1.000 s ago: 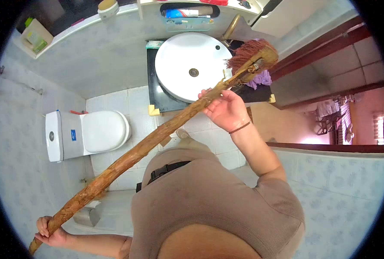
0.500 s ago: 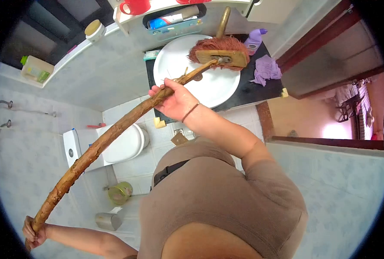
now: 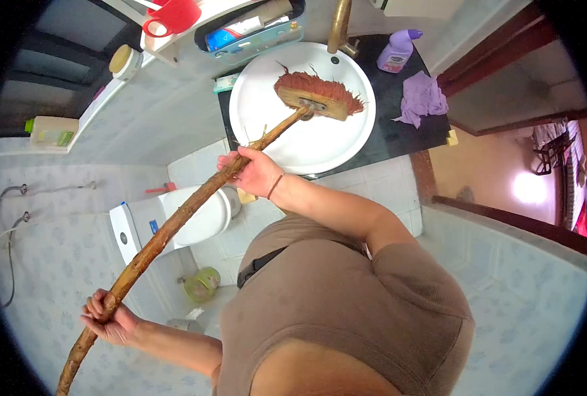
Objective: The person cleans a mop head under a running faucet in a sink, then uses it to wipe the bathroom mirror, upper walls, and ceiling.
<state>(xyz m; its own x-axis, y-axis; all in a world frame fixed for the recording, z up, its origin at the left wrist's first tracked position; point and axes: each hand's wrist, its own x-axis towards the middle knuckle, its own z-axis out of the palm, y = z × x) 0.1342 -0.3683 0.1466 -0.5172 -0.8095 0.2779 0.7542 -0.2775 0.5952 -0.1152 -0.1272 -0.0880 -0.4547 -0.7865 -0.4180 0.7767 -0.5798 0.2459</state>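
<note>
A long, rough wooden stick forms the handle of a mop whose flat wooden head (image 3: 323, 105) has a reddish-brown fringe. That head lies over the bowl of a white washbasin (image 3: 254, 119), below the brass tap (image 3: 339, 26). My right hand (image 3: 257, 173) is closed around the handle (image 3: 175, 224) a little way below the head, palm turned up, at the basin's near edge. Farther down the stick, at lower left, my left hand (image 3: 112, 319) grips it too. The stick's far end runs beyond that hand toward the bottom left.
A purple bottle (image 3: 399, 51) and a purple cloth (image 3: 422, 99) are on the black counter (image 3: 392, 135) right of the basin. A shelf with a red mug (image 3: 175, 16) runs above. The toilet (image 3: 201, 218) and a green bin (image 3: 201, 285) stand left. A doorway opens at right.
The mop head has shifted from beside the tap and the basin's right edge to inside the bowl's outline. My left hand now grips the stick farther up, nearer the middle of the view.
</note>
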